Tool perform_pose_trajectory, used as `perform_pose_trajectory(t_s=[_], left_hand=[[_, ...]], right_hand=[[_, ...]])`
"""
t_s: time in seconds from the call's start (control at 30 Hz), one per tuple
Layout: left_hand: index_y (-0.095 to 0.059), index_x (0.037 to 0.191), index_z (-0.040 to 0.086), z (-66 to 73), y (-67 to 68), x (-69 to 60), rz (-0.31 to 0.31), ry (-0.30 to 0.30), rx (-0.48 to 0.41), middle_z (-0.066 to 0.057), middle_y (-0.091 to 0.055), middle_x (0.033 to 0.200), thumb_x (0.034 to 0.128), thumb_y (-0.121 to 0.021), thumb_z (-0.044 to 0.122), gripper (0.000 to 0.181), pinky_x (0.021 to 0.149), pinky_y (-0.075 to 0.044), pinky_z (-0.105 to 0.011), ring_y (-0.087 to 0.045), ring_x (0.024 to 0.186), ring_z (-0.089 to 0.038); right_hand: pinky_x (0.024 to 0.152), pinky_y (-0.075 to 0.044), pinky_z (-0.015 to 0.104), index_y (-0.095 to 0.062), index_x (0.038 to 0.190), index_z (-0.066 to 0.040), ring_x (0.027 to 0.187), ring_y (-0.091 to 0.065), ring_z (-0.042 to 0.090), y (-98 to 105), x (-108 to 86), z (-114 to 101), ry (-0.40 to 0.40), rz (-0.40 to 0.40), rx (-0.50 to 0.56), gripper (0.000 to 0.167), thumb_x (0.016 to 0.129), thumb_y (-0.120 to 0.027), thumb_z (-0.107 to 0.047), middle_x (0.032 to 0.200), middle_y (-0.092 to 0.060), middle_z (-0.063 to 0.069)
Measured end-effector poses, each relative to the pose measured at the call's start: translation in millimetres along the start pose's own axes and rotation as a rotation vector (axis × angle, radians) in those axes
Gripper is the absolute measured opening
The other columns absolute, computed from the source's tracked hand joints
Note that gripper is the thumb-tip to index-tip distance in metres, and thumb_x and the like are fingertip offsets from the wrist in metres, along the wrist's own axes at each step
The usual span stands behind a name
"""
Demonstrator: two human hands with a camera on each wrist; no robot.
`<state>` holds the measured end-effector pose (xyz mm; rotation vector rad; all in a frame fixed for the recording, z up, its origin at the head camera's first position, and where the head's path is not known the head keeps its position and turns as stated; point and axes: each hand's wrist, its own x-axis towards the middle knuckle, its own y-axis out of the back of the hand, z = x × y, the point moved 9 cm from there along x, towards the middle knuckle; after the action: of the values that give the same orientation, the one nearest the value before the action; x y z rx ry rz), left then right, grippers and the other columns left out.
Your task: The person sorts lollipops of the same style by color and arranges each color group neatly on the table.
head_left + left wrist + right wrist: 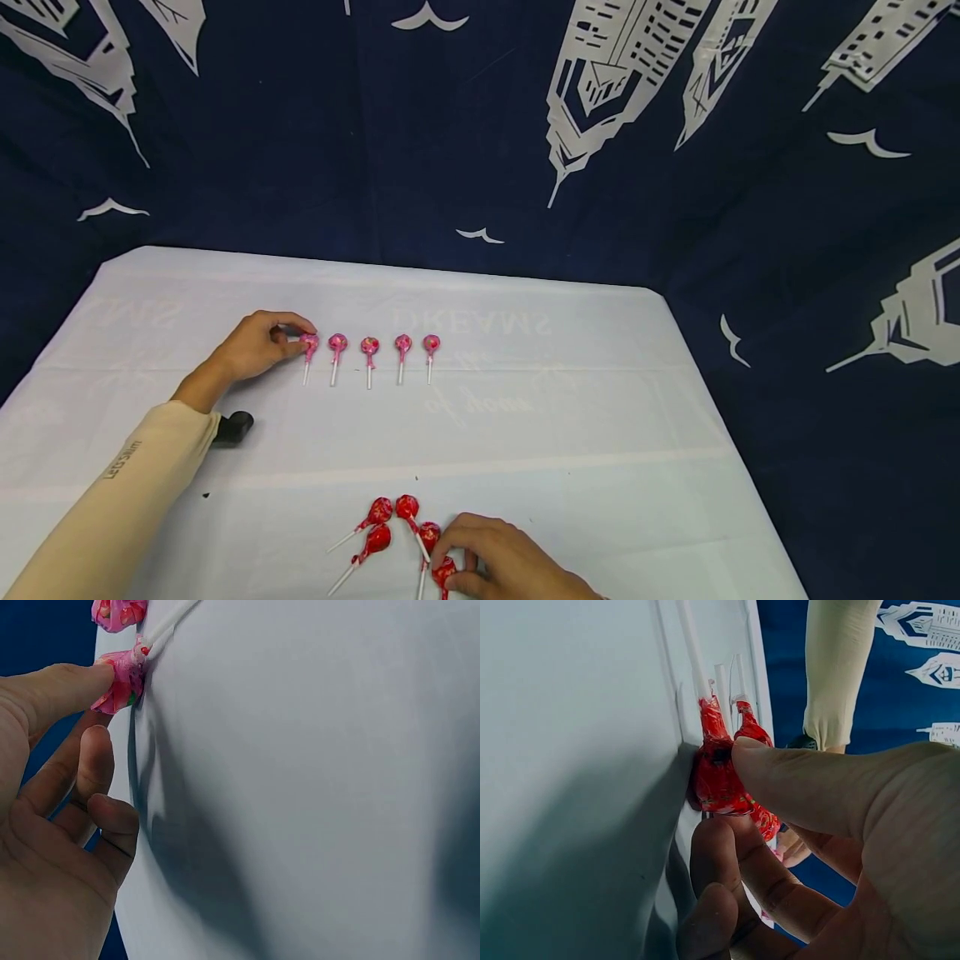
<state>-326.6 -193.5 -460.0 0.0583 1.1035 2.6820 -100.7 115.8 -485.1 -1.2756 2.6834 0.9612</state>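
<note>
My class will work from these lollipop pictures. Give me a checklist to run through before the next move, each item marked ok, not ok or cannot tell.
1. Left hand has its lollipop: ok; it pinches the leftmost pink lollipop by the head.
2. Right hand has its lollipop: ok; it pinches a red lollipop.
3. Pink row in line: ok; five heads side by side, sticks roughly parallel.
4. Other red lollipops in line: not ok; they lie bunched, sticks at different angles.
5. Held red lollipop's stick free at its far end: cannot tell; picture edges cut it off.
</note>
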Motion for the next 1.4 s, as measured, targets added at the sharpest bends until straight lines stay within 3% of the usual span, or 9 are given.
perform_pose_trajectory(t_s=[0.27, 0.53, 1.4], left_hand=[[-0.071, 0.116, 0.008, 0.6, 1.9, -2.0, 0.006, 0.004, 0.003, -0.012, -0.066, 0.102, 0.0935, -0.071, 0.014, 0.023, 0.068, -0.037, -0.029, -0.046, 0.076, -0.018], [-0.071, 0.117, 0.007, 1.7, -0.1, -2.1, -0.006, 0.005, -0.002, -0.011, -0.062, 0.093, 0.0940, -0.069, 0.011, 0.023, 0.068, -0.037, -0.030, -0.046, 0.074, -0.019], [-0.070, 0.118, 0.008, 1.7, -0.6, -2.3, -0.022, 0.009, 0.002, -0.013, -0.061, 0.098, 0.0930, -0.067, 0.007, 0.026, 0.074, -0.040, -0.033, -0.048, 0.083, -0.024]], right_hand=[[0.066, -0.049, 0.015, -0.069, 0.104, -0.027, 0.074, -0.052, -0.008, 0.7, 0.0, -2.7, 0.029, 0.000, -0.035, 0.015, 0.093, -0.072, -0.017, 0.108, -0.062, -0.016], [0.066, -0.050, 0.015, -0.068, 0.106, -0.025, 0.075, -0.051, -0.008, -1.3, -0.6, -3.1, 0.053, -0.009, -0.035, 0.015, 0.094, -0.070, -0.017, 0.109, -0.062, -0.016], [0.066, -0.049, 0.014, -0.069, 0.106, -0.028, 0.074, -0.052, -0.008, 2.2, -1.7, -3.9, 0.045, 0.022, -0.063, 0.019, 0.092, -0.073, -0.016, 0.111, -0.063, -0.015]])
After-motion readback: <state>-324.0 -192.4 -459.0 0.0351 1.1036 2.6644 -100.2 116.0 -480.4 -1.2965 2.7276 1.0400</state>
